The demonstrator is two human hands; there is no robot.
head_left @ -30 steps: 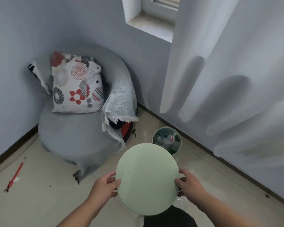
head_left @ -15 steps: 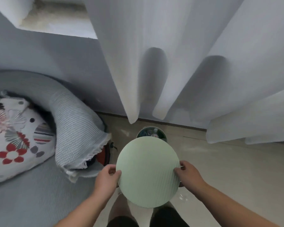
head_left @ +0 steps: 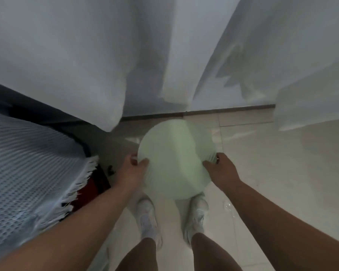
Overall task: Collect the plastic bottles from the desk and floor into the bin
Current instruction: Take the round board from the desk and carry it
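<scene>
A: How will the green lid [head_left: 174,159] handle?
B: Light, thin and stiff, we judge. It is best taken at opposite edges.
A: And our hands?
B: The left hand [head_left: 132,169] and right hand [head_left: 221,170] each clamp its rim, thumbs on top, low over the floor [head_left: 272,163]. The bin is hidden — probably beneath the blurred lid.

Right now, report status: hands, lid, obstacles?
Left hand and right hand grip the lid edges. Bin not in sight. Curtain close ahead.
</scene>
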